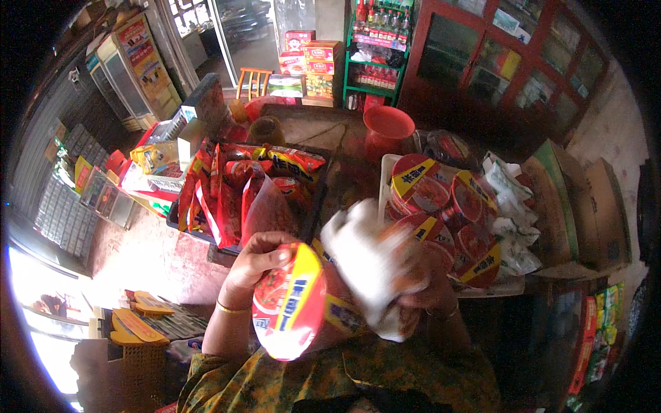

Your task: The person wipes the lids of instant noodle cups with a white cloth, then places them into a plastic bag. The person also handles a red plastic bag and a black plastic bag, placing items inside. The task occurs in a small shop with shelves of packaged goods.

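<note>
My left hand grips the rim of an instant noodle bowl, tilted so its red and yellow lid faces up. To its right my right hand, blurred by motion, holds a white cloth. Beyond my left hand, a dark crate holds red noodle packets. On the right a white tray bears several noodle bowls with red and yellow lids. What lies under the cloth is hidden.
White plastic packets and an open cardboard box stand right of the tray. A red plastic container sits behind it. A brown pot stands behind the crate, and a green shelf of bottles farther back.
</note>
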The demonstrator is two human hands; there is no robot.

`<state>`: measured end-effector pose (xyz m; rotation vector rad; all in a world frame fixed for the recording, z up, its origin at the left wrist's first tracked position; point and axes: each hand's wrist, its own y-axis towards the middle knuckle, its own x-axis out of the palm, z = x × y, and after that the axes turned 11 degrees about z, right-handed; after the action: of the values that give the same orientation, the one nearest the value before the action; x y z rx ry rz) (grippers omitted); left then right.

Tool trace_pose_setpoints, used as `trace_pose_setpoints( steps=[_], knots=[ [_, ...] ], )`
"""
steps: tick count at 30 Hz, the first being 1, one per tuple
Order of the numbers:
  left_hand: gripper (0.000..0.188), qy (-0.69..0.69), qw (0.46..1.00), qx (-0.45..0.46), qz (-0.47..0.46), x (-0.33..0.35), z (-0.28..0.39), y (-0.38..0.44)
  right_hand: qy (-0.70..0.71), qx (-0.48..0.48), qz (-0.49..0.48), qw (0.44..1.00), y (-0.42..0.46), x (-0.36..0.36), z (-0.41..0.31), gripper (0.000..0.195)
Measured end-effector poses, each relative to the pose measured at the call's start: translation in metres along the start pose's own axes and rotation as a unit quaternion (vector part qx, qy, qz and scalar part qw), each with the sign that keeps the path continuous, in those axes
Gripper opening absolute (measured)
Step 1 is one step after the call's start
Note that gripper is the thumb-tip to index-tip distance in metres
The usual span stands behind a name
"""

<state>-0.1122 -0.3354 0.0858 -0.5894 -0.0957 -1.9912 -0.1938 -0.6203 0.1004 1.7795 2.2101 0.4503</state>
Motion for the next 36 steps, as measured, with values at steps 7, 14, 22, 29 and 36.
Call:
trace_pose_setpoints(
  steps=[7, 14, 22, 29, 36],
  knots=[
    [0.035, 0.007, 1.000, -0.012, 0.028, 0.006, 0.003, 0.002, 0.149, 0.281, 0.022, 0.948, -0.025, -0.005, 0.010, 0.081],
    [0.075, -0.108, 0.989, 0.007, -0.096, -0.016, -0.022, -0.042, -0.025, 0.219, 0.075, 0.972, -0.096, -0.025, 0.080, 0.085],
    [0.071, -0.116, 0.991, 0.015, 0.059, 0.013, -0.007, -0.037, 0.038, 0.189, 0.123, 0.973, -0.063, -0.001, 0.034, 0.078],
    [0.064, -0.092, 0.992, -0.054, -0.063, -0.003, -0.012, 0.002, -0.040, 0.212, 0.117, 0.969, -0.041, 0.002, 0.015, 0.079],
    [0.089, -0.158, 0.972, -0.085, -0.154, 0.039, -0.010, 0.023, 0.187, 0.263, 0.160, 0.933, -0.005, 0.008, 0.019, 0.089]
  ],
)
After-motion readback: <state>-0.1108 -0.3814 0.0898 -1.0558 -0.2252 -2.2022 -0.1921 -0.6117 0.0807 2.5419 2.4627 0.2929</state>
